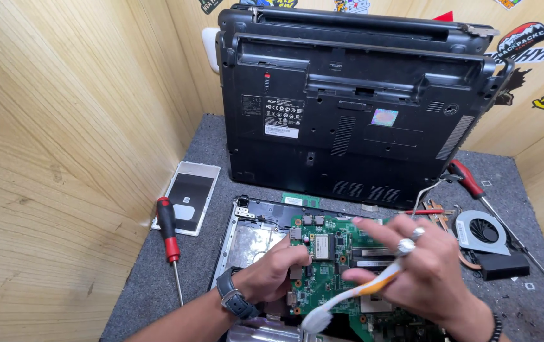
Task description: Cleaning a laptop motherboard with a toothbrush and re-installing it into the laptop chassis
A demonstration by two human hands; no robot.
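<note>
Fingers of my right hand (424, 266) pinch a white-and-orange toothbrush (348, 296), bristles angled down over the green motherboard (329, 266). My left hand (275, 272) curls against the board's left edge, steadying it inside the open laptop base (246, 221), which cradles the board like a tray.

Left hand (276, 273) curled, pressing down; right hand (421, 263) raised, fingers closed.

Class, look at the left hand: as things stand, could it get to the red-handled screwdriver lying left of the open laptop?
Probably yes. The left hand rests on the green circuit board; the screwdriver lies on bare grey mat beside that forearm, nothing between.
</note>
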